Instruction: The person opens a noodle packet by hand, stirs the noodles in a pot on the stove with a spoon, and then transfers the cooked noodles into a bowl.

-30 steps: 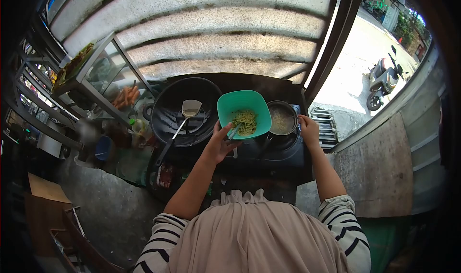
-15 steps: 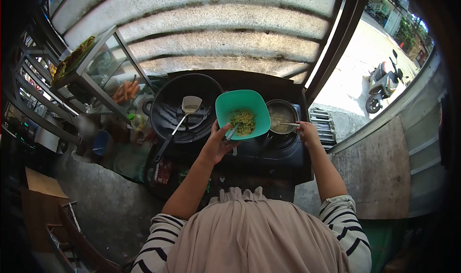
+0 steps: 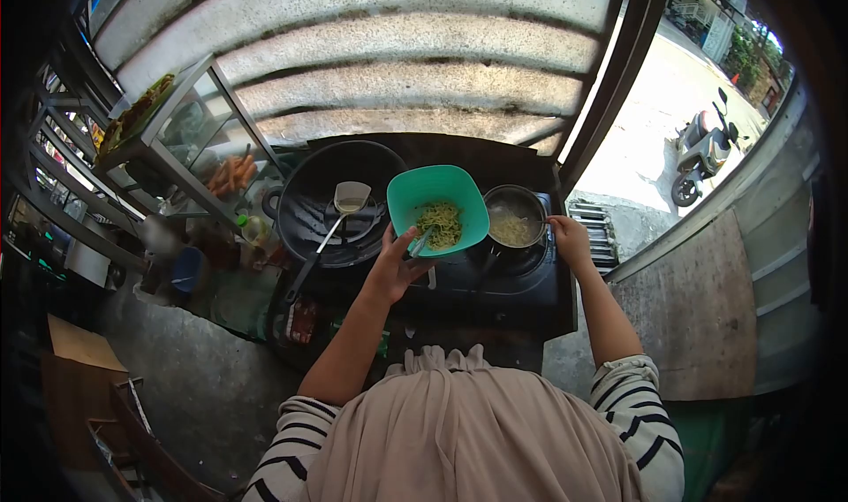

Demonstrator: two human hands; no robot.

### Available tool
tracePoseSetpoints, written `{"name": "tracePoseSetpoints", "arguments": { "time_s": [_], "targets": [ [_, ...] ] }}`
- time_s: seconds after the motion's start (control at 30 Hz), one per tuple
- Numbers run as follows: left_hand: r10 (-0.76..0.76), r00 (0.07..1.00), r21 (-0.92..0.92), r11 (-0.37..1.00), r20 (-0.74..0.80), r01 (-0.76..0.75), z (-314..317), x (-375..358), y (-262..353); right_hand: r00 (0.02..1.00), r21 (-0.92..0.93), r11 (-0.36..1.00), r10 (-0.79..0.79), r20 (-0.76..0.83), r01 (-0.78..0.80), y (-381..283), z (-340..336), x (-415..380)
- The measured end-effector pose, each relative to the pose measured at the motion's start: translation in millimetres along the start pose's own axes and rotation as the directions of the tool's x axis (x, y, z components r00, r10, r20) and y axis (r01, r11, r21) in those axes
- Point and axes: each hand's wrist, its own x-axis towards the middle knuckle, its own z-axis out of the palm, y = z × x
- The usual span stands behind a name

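Over the middle of the black stove top (image 3: 521, 294), a teal plastic bowl (image 3: 436, 203) with a heap of yellow noodles (image 3: 439, 223) hangs tilted between the wide black wok (image 3: 329, 203), where a metal ladle (image 3: 348, 203) rests, and the small dark pot (image 3: 515, 221) of pale noodles at the stove's right edge. The left hand (image 3: 395, 263) clasps the bowl's near rim with a thin utensil; the right hand (image 3: 570, 239) is closed at the pot's right rim, on what I cannot tell. Half a second ago a utensil reached from that hand into the pot, and the bowl sat slightly further right.
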Motion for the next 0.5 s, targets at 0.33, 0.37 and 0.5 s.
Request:
{"name": "tracePoseSetpoints", "arguments": {
  "time_s": [0.33, 0.37, 0.5],
  "targets": [
    [0.015, 1.0, -0.031, 0.999, -0.003, -0.015, -3.1, -0.9, 1.3, 0.826, 0.353, 0.758, 0.426, 0.37, -0.549, 19.7, 6.3, -3.2],
    [0.011, 1.0, -0.026, 1.0, -0.01, -0.011, -2.5, -1.1, 1.5, 0.744, 0.436, 0.605, 0.499, 0.444, -0.666, 19.8, 2.1, -4.2],
    [0.007, 1.0, -0.021, 1.0, -0.019, -0.007, -1.7, -0.4, 0.5, 0.572, 0.558, 0.246, 0.616, 0.542, -0.793, 12.4, -6.2, -5.4]
  ]
}}
